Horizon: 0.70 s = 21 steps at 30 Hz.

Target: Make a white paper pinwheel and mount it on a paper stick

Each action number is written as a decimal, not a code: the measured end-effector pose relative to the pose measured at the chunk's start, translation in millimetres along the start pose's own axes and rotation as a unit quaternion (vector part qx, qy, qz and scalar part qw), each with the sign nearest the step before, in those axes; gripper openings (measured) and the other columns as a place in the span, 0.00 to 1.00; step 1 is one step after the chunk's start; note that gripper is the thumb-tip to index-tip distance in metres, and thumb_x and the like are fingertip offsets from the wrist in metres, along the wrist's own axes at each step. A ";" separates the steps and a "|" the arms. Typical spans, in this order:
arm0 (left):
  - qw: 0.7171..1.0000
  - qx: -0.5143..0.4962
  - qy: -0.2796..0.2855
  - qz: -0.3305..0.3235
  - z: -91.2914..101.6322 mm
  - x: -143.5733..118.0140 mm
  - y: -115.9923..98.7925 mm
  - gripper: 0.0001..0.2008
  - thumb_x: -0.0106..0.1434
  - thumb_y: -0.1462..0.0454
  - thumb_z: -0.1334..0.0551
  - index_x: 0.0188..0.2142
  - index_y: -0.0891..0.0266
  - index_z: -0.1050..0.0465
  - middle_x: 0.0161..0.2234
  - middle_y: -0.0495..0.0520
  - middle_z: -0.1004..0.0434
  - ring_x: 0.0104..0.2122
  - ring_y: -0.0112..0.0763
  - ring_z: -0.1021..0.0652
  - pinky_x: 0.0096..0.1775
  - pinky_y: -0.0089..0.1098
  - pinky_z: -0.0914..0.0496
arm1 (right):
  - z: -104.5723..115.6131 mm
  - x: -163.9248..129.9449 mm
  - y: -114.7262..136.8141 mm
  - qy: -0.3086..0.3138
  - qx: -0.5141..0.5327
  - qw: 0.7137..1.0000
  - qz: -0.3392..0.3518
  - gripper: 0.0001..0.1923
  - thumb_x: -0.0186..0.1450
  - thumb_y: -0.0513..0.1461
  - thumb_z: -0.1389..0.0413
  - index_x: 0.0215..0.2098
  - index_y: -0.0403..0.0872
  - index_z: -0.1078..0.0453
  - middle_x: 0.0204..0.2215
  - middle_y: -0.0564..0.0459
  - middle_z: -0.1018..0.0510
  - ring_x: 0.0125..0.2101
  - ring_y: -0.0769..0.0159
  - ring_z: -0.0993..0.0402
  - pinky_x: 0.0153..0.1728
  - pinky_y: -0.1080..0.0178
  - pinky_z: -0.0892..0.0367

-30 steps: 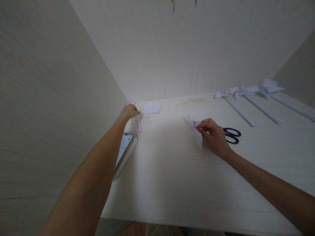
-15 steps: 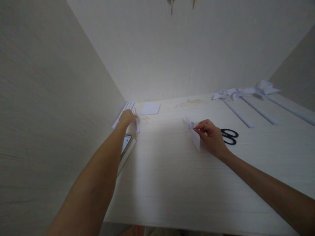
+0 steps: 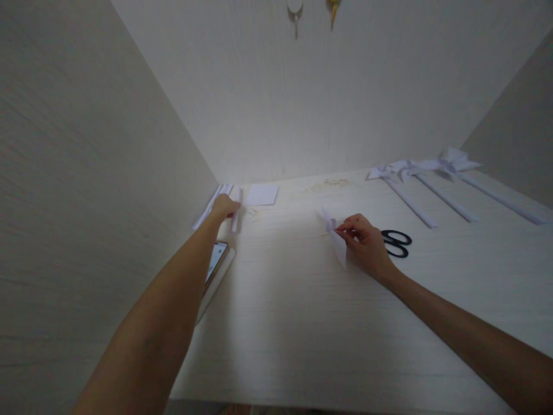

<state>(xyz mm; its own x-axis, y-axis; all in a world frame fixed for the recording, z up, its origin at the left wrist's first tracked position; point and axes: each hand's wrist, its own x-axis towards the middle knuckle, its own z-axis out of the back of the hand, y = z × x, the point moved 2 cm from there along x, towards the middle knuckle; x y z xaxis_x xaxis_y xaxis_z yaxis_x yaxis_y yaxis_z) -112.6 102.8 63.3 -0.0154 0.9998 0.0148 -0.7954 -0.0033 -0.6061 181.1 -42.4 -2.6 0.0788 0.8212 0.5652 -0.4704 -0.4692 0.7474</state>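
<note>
Two hands are at work on the pale worktop (image 3: 302,323). Our left hand (image 3: 224,206) is stretched to the far left corner, where it lies over a bundle of rolled paper sticks (image 3: 235,212) beside the side wall; half a second ago one stick lay slanted just right of the hand, and it now sits closer under the fingers, so we judge the hand is gathering a stick. How far the fingers have closed on it we cannot tell, as the back of the hand hides them. Each stick's long axis runs from near us toward the back wall, leaning slightly right at the far end.

Our right hand (image 3: 365,242) pinches a folded white paper piece (image 3: 337,242) between thumb and fingertips, near the worktop's middle. The piece's long axis runs diagonally, its far tip pointing up and left, its near tip resting on the worktop. Black scissors (image 3: 395,243) lie just right of this hand.
</note>
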 end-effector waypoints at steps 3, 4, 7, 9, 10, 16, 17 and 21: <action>0.996 -0.075 -0.012 0.036 -0.5 -2.1 -22.5 0.08 0.44 0.73 0.40 0.18 0.62 0.39 0.12 0.49 0.38 0.23 0.35 0.27 0.26 0.33 0.33 | -0.4 0.3 -0.8 0.000 0.009 1.000 -0.002 0.03 0.56 0.36 0.46 0.25 0.48 0.33 0.26 0.55 0.35 0.23 0.71 0.38 0.22 0.66 0.40; 0.994 -0.102 -0.011 0.044 -3.1 -4.1 -31.3 0.08 0.45 0.74 0.41 0.18 0.62 0.39 0.13 0.49 0.38 0.22 0.32 0.27 0.27 0.33 0.32 | -0.3 0.4 -1.5 -0.003 0.013 1.000 -0.003 0.03 0.56 0.36 0.47 0.25 0.48 0.33 0.26 0.54 0.35 0.24 0.70 0.38 0.22 0.66 0.40; 0.979 -0.198 0.020 0.041 -21.2 -17.2 -60.5 0.08 0.49 0.76 0.44 0.21 0.63 0.39 0.18 0.50 0.33 0.25 0.27 0.26 0.33 0.30 0.30 | 1.2 0.2 -5.6 -0.024 0.017 1.000 -0.010 0.03 0.56 0.36 0.47 0.25 0.48 0.33 0.26 0.54 0.34 0.26 0.69 0.37 0.23 0.65 0.39; 0.901 -0.416 0.114 0.047 -43.0 -33.1 -79.3 0.10 0.48 0.79 0.45 0.25 0.65 0.38 0.24 0.53 0.30 0.30 0.26 0.25 0.40 0.29 0.31 | 3.2 0.0 -10.1 -0.050 0.023 0.998 -0.024 0.02 0.56 0.36 0.47 0.25 0.48 0.33 0.27 0.54 0.34 0.27 0.68 0.36 0.24 0.65 0.38; 0.855 -0.489 0.164 0.047 -54.6 -42.9 -87.6 0.12 0.47 0.80 0.46 0.28 0.65 0.37 0.28 0.54 0.29 0.32 0.26 0.25 0.42 0.28 0.32 | 4.6 -0.2 -12.6 -0.067 0.030 0.997 -0.035 0.02 0.55 0.37 0.47 0.26 0.48 0.33 0.27 0.53 0.34 0.27 0.68 0.36 0.25 0.65 0.38; 0.695 -0.630 0.336 0.087 -109.2 -102.9 -98.5 0.20 0.44 0.82 0.50 0.36 0.65 0.38 0.32 0.53 0.28 0.36 0.25 0.25 0.44 0.26 0.33 | 10.9 -1.1 -22.7 -0.166 0.080 0.978 -0.099 0.02 0.54 0.36 0.48 0.27 0.46 0.34 0.28 0.53 0.34 0.27 0.68 0.37 0.26 0.65 0.39; 0.690 -0.638 0.330 0.094 -114.2 -109.5 -94.7 0.21 0.45 0.81 0.50 0.37 0.64 0.39 0.32 0.53 0.28 0.35 0.26 0.24 0.43 0.26 0.33 | 11.0 -1.0 -23.2 -0.170 0.083 0.977 -0.104 0.02 0.54 0.36 0.48 0.27 0.46 0.34 0.28 0.53 0.34 0.27 0.68 0.37 0.25 0.65 0.39; 0.677 -0.659 0.298 0.131 -127.6 -123.9 -78.6 0.14 0.51 0.75 0.46 0.37 0.62 0.40 0.29 0.52 0.28 0.32 0.28 0.24 0.38 0.27 0.30 | 9.0 -0.6 -24.5 -0.157 0.086 0.978 -0.109 0.02 0.53 0.36 0.48 0.26 0.46 0.33 0.27 0.54 0.34 0.27 0.69 0.37 0.25 0.66 0.39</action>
<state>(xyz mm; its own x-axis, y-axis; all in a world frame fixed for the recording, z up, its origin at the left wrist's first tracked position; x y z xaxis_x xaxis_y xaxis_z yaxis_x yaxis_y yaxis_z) 29.1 -18.2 7.6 0.5096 0.8004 -0.3157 0.4265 -0.5537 -0.7152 200.5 -34.4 -18.0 0.4389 0.7807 0.4449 -0.2597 -0.3638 0.8946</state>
